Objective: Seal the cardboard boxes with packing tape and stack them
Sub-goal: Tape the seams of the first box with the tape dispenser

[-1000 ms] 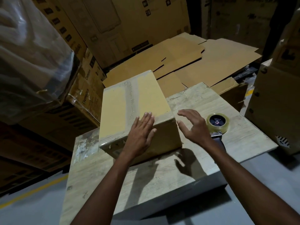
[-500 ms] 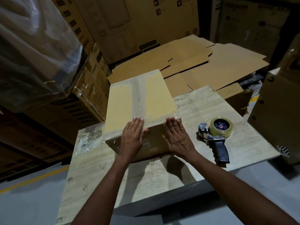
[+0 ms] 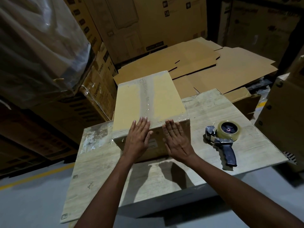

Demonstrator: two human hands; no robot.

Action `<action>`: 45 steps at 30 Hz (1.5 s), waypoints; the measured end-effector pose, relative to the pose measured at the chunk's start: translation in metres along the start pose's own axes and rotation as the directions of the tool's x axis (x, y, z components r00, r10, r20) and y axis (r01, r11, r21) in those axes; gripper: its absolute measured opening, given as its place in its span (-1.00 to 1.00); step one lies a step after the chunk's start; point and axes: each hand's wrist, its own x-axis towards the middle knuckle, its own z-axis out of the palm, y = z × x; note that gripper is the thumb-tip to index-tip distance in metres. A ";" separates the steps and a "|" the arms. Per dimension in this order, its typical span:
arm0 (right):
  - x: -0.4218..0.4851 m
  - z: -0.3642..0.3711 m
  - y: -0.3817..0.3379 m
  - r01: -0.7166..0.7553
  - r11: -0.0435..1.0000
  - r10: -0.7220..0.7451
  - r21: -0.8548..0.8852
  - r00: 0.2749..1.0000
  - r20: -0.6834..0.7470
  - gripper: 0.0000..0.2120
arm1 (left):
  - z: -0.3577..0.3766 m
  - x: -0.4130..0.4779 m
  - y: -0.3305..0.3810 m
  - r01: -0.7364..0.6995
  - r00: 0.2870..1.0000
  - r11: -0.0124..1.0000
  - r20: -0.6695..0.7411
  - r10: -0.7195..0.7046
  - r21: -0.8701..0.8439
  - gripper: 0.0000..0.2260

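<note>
Now: taped cardboard box (image 3: 148, 102) sits on wooden table (image 3: 102, 170) | left hand (image 3: 137, 139) and right hand (image 3: 176, 139) press flat (fingers straight) on its near face | tape dispenser (image 3: 222, 139) lies just right.

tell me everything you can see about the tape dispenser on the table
The tape dispenser lies on its side on the wooden table, right of the cardboard box and apart from it, near the table's right edge. A roll of clear, yellowish packing tape sits on a dark hub with a small red centre. A grey metal frame with a roller end sticks out to the left, and a dark ribbed pistol-grip handle points back toward the person. Only the table touches it.
</note>
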 end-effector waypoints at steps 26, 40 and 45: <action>0.062 0.000 -0.024 0.153 0.979 -0.151 0.136 0.988 -0.024 -0.51 | 0.008 -0.025 -0.035 -0.017 0.978 0.997 -0.208 0.000 -0.078 -0.60; 0.043 -0.025 0.044 0.176 0.977 -0.173 0.124 0.984 -0.036 -0.64 | -0.007 -0.055 -0.073 -0.030 0.969 0.998 -0.247 0.017 -0.049 -0.61; 0.043 -0.019 0.018 0.134 0.976 -0.134 0.170 0.991 -0.011 -0.61 | -0.007 -0.052 -0.064 0.023 0.970 0.993 -0.238 -0.050 -0.117 -0.62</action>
